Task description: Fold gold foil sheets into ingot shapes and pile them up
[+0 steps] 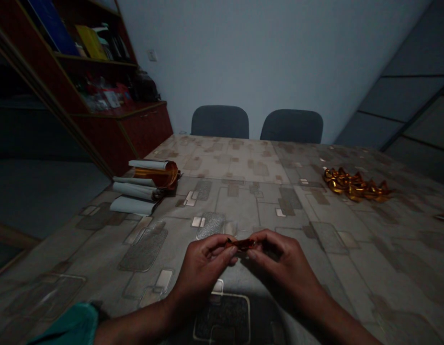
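A small folded piece of shiny copper-gold foil paper (pixel 245 244) is held low over the near part of the table. My left hand (pixel 206 262) pinches its left end between thumb and fingers. At the right end, the thumb and fingertips of my right hand (pixel 281 255) close on the same piece. Some of the foil is hidden behind my fingers. Curled gold foil sheets with pale backs (pixel 144 191) lie in a loose pile at the table's left side. Farther off to the right sits a cluster of several folded gold foil shapes (pixel 354 186).
A patterned cloth covers the table (pixel 239 191). Two grey chairs (pixel 220 121) stand at its far edge, before a pale wall. On the left is a red-brown shelf cabinet (pixel 142 125) with bags and other goods. A small thin object (pixel 443 217) lies at the right edge.
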The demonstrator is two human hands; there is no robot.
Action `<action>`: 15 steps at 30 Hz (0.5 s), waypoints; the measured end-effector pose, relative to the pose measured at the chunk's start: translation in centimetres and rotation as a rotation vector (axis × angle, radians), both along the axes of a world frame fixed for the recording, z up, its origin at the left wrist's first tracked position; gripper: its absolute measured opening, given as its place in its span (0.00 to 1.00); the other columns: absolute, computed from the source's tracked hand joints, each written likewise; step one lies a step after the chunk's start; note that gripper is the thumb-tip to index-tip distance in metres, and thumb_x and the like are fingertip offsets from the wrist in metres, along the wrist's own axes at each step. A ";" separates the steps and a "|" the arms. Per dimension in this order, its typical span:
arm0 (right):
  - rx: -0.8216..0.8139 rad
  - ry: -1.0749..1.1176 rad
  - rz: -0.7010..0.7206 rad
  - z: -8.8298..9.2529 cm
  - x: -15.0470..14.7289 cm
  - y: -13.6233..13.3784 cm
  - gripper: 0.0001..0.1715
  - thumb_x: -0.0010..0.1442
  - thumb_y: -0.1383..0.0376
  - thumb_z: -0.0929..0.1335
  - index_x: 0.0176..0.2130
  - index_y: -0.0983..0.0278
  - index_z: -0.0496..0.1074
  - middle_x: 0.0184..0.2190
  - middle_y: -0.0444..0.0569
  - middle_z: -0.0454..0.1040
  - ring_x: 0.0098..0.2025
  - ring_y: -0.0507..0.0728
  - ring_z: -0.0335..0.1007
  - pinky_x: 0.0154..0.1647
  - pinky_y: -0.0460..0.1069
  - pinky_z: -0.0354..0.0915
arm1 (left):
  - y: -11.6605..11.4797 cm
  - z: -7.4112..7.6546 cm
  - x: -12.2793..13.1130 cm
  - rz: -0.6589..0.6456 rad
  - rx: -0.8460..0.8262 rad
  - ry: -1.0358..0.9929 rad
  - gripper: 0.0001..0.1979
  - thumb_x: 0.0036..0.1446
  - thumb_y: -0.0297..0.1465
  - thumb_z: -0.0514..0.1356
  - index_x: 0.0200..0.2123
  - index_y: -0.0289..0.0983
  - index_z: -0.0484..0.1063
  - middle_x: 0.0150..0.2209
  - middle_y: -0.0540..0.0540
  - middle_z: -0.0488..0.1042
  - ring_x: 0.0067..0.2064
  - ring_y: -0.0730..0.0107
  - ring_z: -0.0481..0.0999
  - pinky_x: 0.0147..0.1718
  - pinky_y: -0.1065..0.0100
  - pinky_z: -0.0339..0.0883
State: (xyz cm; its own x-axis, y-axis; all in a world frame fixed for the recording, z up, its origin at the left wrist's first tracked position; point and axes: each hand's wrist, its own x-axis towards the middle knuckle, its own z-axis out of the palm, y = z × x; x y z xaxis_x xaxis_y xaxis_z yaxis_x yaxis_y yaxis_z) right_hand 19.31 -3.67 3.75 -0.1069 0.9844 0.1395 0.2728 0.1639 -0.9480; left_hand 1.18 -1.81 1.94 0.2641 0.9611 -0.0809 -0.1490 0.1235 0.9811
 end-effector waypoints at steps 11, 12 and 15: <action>0.108 -0.036 -0.009 0.2 0.3 0.2 0.11 0.53 0.68 0.72 0.39 0.61 0.80 0.31 0.48 0.81 0.33 0.58 0.76 0.36 0.53 0.70 | -0.3 0.7 -0.6 -0.001 0.249 0.224 0.06 0.56 0.30 0.65 0.36 0.37 0.81 0.34 0.45 0.83 0.37 0.62 0.82 0.38 0.69 0.73; 0.123 -0.047 -0.007 0.2 0.4 0.1 0.11 0.53 0.68 0.72 0.39 0.61 0.80 0.32 0.48 0.81 0.34 0.58 0.76 0.37 0.53 0.70 | -0.3 0.7 -0.6 0.006 0.291 0.255 0.06 0.56 0.29 0.64 0.36 0.37 0.82 0.35 0.45 0.83 0.38 0.63 0.82 0.38 0.69 0.73; 0.160 -0.067 -0.003 0.3 0.4 0.0 0.10 0.55 0.68 0.72 0.39 0.60 0.80 0.33 0.48 0.81 0.36 0.58 0.77 0.37 0.53 0.70 | -0.4 0.7 -0.7 0.025 0.383 0.318 0.07 0.55 0.25 0.64 0.36 0.38 0.82 0.35 0.47 0.84 0.37 0.65 0.82 0.38 0.71 0.73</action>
